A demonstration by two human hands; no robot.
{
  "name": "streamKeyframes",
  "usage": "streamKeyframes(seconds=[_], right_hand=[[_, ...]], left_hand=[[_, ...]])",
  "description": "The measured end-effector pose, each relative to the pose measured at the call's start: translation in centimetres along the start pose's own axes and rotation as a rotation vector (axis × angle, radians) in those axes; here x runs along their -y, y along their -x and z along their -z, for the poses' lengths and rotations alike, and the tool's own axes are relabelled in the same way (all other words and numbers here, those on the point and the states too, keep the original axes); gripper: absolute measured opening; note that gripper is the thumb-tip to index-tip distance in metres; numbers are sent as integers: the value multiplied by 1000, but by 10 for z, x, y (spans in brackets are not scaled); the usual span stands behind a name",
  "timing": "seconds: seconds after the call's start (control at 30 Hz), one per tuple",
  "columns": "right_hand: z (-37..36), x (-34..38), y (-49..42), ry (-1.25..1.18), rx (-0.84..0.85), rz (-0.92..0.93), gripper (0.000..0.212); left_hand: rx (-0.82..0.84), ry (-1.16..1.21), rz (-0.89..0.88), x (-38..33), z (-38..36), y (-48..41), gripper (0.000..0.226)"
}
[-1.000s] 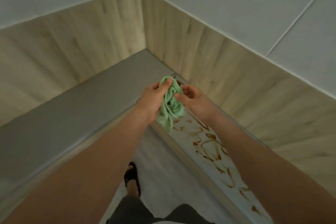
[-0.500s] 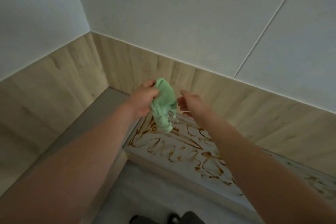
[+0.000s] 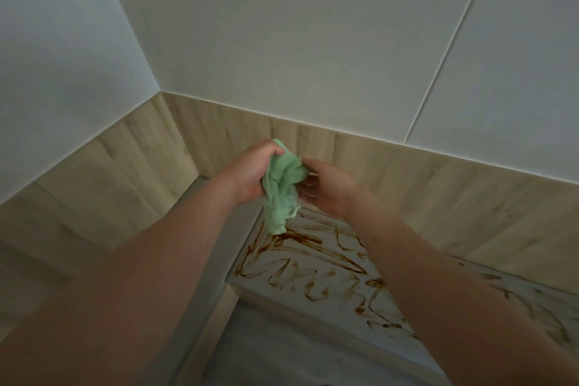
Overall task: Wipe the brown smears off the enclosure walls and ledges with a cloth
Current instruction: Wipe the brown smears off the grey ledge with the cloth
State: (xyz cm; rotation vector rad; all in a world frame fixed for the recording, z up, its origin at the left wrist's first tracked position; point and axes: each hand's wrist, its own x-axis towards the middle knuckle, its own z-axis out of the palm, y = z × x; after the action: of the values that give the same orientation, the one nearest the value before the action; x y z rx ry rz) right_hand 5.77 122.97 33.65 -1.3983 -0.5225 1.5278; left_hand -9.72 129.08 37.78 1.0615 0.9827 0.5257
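Cloth (image 3: 282, 188) in left hand (image 3: 250, 172) (right hand (image 3: 327, 189) blurred)

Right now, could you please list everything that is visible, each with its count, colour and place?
cloth: one, light green, bunched, centre, above the pale ledge
smears: many, brown, across the pale ledge's top
pale ledge: one, whitish, lower right
grey ledge: one, grey, left of the pale ledge
wood-look panels: beige, lower band of both walls
white wall panels: white, upper walls
floor: grey, bottom centre
left hand: one, grips the cloth
right hand: one, at the cloth's right side; blurred, grip unclear
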Motion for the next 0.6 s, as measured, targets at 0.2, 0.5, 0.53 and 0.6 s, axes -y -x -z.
streamKeyframes(seconds=[0.2,0.5,0.53,0.6], right_hand=[[33,14,3,-43,-230,216,27],[65,16,-1,752,-461,7,90],[65,14,-2,797,-530,18,97],[63,6,-8,756,-599,79,92]], left_hand=[[-136,-143,-12,13,-12,-17,41],[-241,-517,-109,23,-4,-38,42],[-201,-692,-133,24,0,-42,44],[-145,-993,-153,27,17,-51,49]])
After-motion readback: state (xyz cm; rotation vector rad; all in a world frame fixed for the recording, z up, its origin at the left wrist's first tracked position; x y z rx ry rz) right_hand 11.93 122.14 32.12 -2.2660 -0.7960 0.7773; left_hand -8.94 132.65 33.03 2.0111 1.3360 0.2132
